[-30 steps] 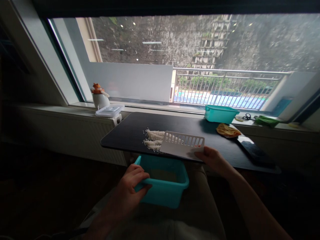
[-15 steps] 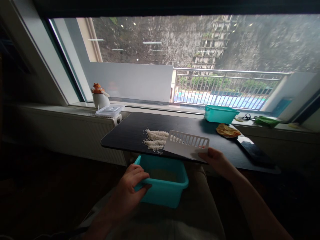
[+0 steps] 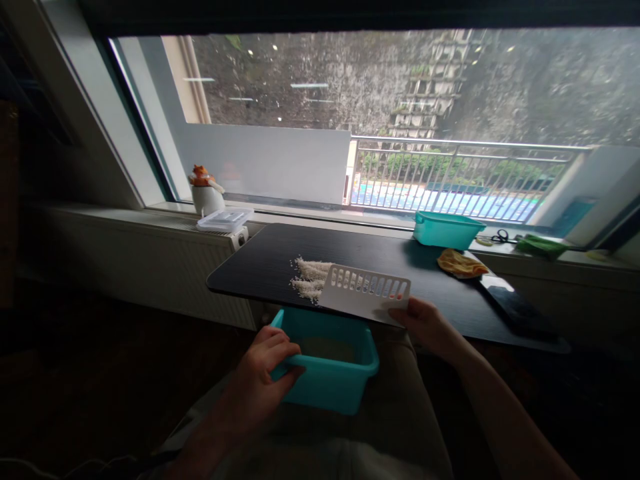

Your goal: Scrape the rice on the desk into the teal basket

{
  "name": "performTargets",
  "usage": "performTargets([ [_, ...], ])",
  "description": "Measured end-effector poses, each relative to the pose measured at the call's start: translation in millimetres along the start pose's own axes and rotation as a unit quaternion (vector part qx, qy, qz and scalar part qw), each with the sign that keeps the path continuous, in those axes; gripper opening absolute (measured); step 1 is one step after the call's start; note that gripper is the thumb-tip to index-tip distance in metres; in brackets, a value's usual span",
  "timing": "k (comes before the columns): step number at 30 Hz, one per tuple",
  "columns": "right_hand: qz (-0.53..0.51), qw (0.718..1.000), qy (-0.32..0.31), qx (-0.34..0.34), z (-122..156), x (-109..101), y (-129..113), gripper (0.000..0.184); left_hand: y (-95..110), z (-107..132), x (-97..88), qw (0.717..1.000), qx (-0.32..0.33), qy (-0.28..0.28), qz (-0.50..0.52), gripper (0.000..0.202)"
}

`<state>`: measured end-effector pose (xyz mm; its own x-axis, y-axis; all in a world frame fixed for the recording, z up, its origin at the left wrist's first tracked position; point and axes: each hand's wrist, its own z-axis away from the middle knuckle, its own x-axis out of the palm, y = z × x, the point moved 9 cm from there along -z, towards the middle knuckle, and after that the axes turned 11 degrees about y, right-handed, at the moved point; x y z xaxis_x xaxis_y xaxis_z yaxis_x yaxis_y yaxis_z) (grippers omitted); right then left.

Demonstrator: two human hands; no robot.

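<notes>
My left hand (image 3: 264,363) grips the near left rim of a teal plastic bin (image 3: 330,383) that rests on my lap, just under the front edge of a black table (image 3: 260,267). My right hand (image 3: 425,323) pinches the right end of a flat white slotted plastic panel (image 3: 363,293), held tilted with its lower edge on the table near the front. A small pile of white rice grains (image 3: 310,279) lies on the table at the panel's left edge. Some grains show faintly inside the bin.
A second teal bin (image 3: 444,229) stands at the table's back right, with a yellow cloth (image 3: 461,263) and a dark phone-like slab (image 3: 515,307) near it. On the windowsill are a small figurine cup (image 3: 206,191), a clear lidded box (image 3: 224,219), scissors (image 3: 497,236) and a green item (image 3: 543,245).
The white panel slid a little to the right, then came back left against the rice pile. My left hand kept its hold on the bin. The view shifted slightly.
</notes>
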<state>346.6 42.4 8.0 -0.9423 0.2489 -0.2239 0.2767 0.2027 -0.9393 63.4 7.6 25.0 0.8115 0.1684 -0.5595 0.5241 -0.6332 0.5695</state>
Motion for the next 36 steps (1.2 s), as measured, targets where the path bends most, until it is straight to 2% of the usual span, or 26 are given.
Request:
performTargets([
  [2, -0.002, 1.000, -0.008, -0.005, -0.2, 4.0, -1.5, 0.037, -0.6, 0.4, 0.0, 1.000, -0.001, -0.006, -0.002, 0.008],
  [7, 0.006, 1.000, 0.017, 0.001, -6.7, 2.9, 2.0, 0.035, -2.0, 0.8, -1.9, 1.000, -0.005, -0.011, -0.001, 0.008],
  [13, -0.020, 1.000, -0.022, 0.003, -7.6, 16.9, -4.3, 0.033, -4.9, 0.9, -4.5, 1.000, -0.001, -0.002, -0.004, 0.007],
  [20, -0.031, 0.999, -0.022, 0.001, -10.3, 19.1, -2.2, 0.030, -11.9, 2.3, -4.5, 1.000, -0.008, -0.001, -0.014, 0.007],
  [25, -0.045, 0.998, -0.047, -0.001, -10.8, 25.2, -1.8, 0.034, -11.4, 2.1, -3.9, 1.000, -0.009, -0.007, -0.018, 0.006],
  [31, -0.039, 0.999, -0.012, -0.002, -13.0, 25.8, -6.9, 0.034, -12.6, 1.3, -5.2, 1.000, -0.006, -0.002, -0.019, 0.006],
  [34, -0.039, 0.999, -0.036, 0.005, -10.2, 31.5, -6.8, 0.036, -13.7, 1.8, -4.7, 1.000, -0.013, -0.009, -0.016, 0.007],
  [36, -0.038, 0.998, -0.046, 0.010, -8.1, 27.9, -5.0, 0.036, -14.3, 2.0, -4.8, 1.000, -0.016, -0.009, -0.014, 0.007],
])
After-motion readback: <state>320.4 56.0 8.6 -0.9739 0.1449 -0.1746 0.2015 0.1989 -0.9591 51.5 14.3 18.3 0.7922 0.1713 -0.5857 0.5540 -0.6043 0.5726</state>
